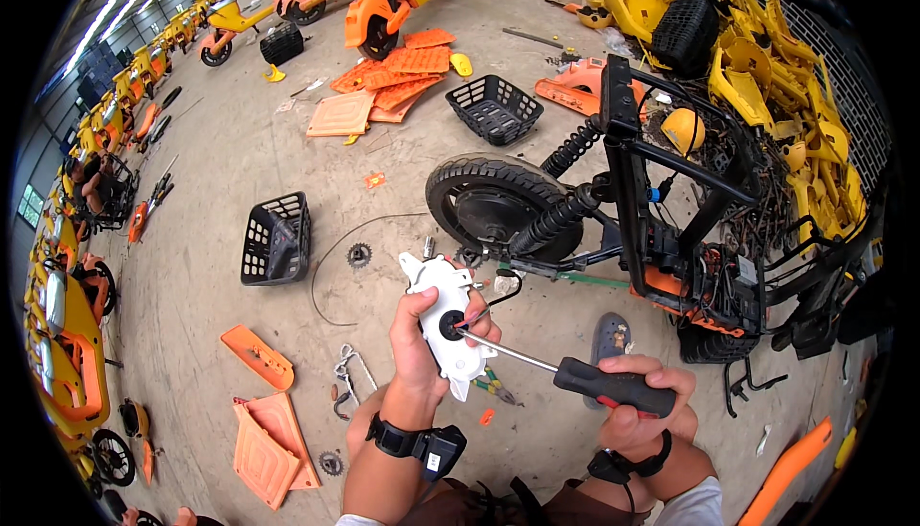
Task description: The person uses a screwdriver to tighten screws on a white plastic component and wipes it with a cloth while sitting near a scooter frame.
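Observation:
My left hand (419, 339) is closed around a white plastic housing (467, 358) with mounting tabs, holding it up in front of me. A round black part sits in the housing's middle, and a short black cable (513, 288) loops out beside it. In my right hand (652, 397) is a screwdriver (604, 387) with a black handle and a small red mark. Its steel shaft points left, with the tip at the black part; whether it sits in a screw I cannot tell. Pliers (501, 387) lie on the floor beneath the housing.
A stripped scooter frame (652, 210) with its rear wheel (494, 205) stands ahead right. Black baskets (278, 239) and orange panels (273, 454) lie on the concrete floor. Yellow body parts (747, 76) are heaped at far right. Another person (96, 186) sits at far left beside rows of scooters.

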The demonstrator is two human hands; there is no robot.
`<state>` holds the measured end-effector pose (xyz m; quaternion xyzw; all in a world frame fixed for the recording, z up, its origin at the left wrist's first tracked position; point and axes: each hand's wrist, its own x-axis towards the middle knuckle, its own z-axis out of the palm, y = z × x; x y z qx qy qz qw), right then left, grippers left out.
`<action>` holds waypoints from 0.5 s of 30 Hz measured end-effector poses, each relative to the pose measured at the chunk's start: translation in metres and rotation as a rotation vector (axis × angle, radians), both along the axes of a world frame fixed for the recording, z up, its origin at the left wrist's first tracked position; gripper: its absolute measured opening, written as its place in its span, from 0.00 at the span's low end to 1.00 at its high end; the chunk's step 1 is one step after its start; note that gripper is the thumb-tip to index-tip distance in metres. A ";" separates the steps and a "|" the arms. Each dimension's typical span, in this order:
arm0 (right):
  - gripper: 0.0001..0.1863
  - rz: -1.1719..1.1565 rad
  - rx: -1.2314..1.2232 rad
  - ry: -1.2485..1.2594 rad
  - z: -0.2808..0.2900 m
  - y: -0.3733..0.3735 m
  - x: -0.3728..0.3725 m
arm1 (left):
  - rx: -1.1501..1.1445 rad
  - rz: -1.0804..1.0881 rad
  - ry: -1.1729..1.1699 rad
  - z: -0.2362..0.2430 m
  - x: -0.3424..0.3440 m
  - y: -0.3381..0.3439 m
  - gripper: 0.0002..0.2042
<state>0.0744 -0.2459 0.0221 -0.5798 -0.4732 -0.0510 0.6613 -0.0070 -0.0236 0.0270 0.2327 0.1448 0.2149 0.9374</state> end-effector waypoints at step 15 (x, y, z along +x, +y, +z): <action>0.21 -0.026 0.070 0.567 0.001 0.017 0.003 | 0.043 0.020 -0.010 -0.004 -0.002 0.002 0.19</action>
